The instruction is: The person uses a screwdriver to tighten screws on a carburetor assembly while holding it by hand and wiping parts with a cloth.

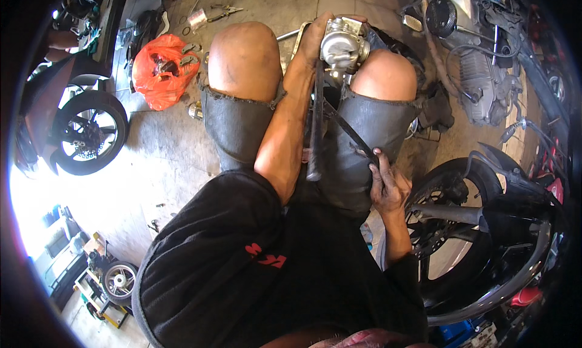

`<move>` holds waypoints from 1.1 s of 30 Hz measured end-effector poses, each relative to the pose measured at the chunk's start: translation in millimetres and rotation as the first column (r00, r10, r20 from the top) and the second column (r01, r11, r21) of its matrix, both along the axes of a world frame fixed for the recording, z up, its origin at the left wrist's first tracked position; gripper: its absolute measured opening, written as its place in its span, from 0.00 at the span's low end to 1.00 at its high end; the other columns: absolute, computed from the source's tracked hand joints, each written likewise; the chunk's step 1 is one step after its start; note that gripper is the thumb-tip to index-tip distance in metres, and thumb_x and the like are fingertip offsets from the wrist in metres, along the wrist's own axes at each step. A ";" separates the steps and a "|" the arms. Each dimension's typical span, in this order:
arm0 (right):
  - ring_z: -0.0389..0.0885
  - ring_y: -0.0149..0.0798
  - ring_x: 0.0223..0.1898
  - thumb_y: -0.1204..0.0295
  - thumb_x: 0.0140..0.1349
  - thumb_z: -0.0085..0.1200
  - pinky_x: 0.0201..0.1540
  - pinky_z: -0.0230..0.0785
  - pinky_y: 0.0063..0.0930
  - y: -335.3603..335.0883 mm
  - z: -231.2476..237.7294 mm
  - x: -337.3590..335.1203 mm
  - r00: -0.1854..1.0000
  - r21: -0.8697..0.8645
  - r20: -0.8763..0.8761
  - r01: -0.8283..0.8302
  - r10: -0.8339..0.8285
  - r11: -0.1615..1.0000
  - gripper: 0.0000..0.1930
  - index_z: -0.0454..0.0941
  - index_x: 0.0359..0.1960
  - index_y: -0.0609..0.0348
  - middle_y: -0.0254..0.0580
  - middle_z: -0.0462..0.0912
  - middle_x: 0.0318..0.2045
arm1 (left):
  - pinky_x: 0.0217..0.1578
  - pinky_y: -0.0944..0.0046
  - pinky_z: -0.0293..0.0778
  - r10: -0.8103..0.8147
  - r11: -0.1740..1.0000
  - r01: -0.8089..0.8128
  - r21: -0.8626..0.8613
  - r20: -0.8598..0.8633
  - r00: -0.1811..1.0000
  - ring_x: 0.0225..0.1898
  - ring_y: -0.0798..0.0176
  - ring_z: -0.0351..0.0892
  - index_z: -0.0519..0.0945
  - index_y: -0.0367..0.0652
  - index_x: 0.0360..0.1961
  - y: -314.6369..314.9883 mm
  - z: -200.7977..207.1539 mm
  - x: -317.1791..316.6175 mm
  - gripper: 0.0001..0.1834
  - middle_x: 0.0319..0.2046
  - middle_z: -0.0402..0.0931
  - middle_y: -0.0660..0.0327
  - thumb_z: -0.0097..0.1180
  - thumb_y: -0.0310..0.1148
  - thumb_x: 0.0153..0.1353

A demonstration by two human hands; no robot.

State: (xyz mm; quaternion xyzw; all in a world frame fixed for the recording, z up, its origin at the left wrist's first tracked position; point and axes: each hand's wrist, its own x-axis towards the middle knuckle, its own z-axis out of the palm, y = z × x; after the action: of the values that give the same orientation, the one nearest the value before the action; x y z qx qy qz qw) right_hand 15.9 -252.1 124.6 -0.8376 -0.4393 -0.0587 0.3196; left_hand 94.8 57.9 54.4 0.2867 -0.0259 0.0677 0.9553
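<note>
Out beyond my knees, my left hand [319, 32] is closed around a silver metal carburetor [341, 47], holding it just above the right knee. A black rubber hose [316, 130] hangs from the carburetor's near side, down between my thighs. A second black hose [351, 133] slants from near the carburetor to the lower right. Over my right thigh, my right hand [389, 185] pinches the end of that slanting hose between thumb and fingers. How the hoses join the carburetor is hidden.
An orange plastic bag [159, 92] with dark contents lies left of my knees. Pliers [225, 12] lie on the floor beyond. A motorcycle wheel [90, 125] stands at left. At right are an engine block [482, 87] and a large black tyre [479, 172] close to my right arm.
</note>
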 end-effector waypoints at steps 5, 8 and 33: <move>0.67 0.37 0.14 0.77 0.52 0.63 0.17 0.62 0.29 -5.2 15.4 -9.5 0.995 0.094 0.023 -0.096 0.094 0.991 0.20 0.79 0.50 0.56 0.40 0.68 0.14 | 0.31 0.65 0.80 0.113 0.981 -0.082 0.175 -0.174 0.978 0.31 0.61 0.82 0.71 0.28 0.53 -10.0 14.8 -5.3 0.38 0.35 0.81 0.52 0.38 0.58 0.62; 0.67 0.36 0.14 0.77 0.51 0.63 0.17 0.63 0.29 -4.9 3.7 -5.1 0.999 -0.018 0.046 -0.013 0.013 1.000 0.21 0.79 0.50 0.56 0.39 0.69 0.14 | 0.26 0.68 0.80 0.116 0.985 -0.093 0.143 -0.158 0.981 0.27 0.63 0.81 0.69 0.28 0.56 -11.4 15.5 -5.8 0.43 0.32 0.81 0.53 0.41 0.62 0.59; 0.69 0.35 0.15 0.79 0.49 0.64 0.19 0.65 0.26 -10.2 1.1 -9.7 0.997 0.058 0.056 -0.055 0.052 0.997 0.21 0.80 0.48 0.59 0.39 0.73 0.17 | 0.25 0.67 0.80 0.079 0.990 -0.053 0.132 -0.196 0.977 0.28 0.63 0.82 0.68 0.28 0.57 -16.8 22.5 -4.3 0.42 0.31 0.80 0.54 0.40 0.62 0.61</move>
State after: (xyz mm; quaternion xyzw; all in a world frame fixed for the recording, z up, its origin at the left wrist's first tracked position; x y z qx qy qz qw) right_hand 6.1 -262.3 125.8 -0.8137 -0.4682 -0.0857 0.3336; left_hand 90.5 41.1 77.0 0.3523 0.0761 0.0683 0.9303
